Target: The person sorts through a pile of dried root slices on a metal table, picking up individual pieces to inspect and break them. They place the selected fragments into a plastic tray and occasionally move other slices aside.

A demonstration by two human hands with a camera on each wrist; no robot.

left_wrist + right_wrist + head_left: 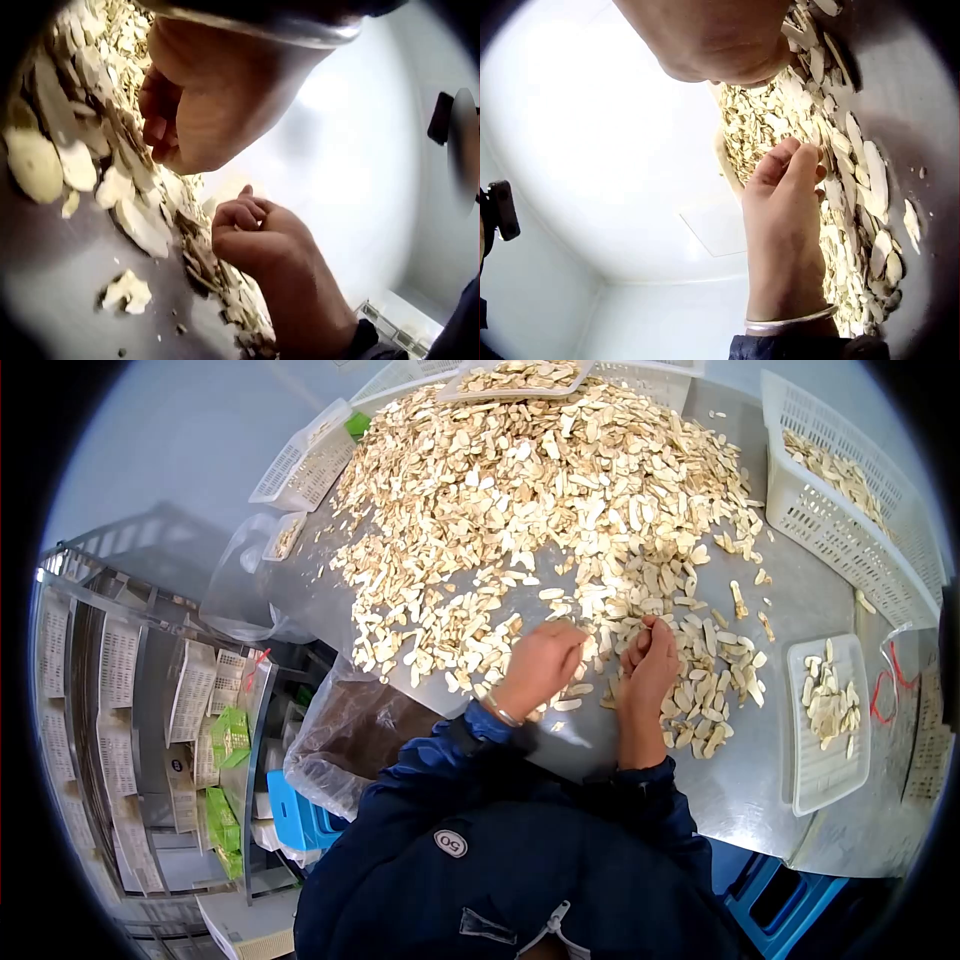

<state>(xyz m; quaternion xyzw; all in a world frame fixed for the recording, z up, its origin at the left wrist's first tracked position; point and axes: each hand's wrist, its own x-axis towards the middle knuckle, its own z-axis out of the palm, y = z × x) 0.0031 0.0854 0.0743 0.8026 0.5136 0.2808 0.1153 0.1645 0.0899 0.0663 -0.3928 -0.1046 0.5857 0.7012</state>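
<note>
Pale dried slices (520, 490) lie in a large heap, with a smaller spread (705, 680) beside the right hand. Just above the near slices is the left hand (541, 665), bracelet at its wrist; its fingers curl inward in the left wrist view (217, 97), with no slice visible in them. The right hand (648, 678) is a short way to its right, palm side turned up, fingers curled. From the left wrist view the right hand (262, 240) shows no slice either. In the right wrist view the right hand's (720, 37) fingertips are mostly hidden.
At the right are a tall white basket (820, 510) and a shallow white tray (805, 780), both with slices. Smaller baskets (310, 465) stand at the table's left edge. Below is a lined bin (335, 760); a rack (145, 730) is farther left.
</note>
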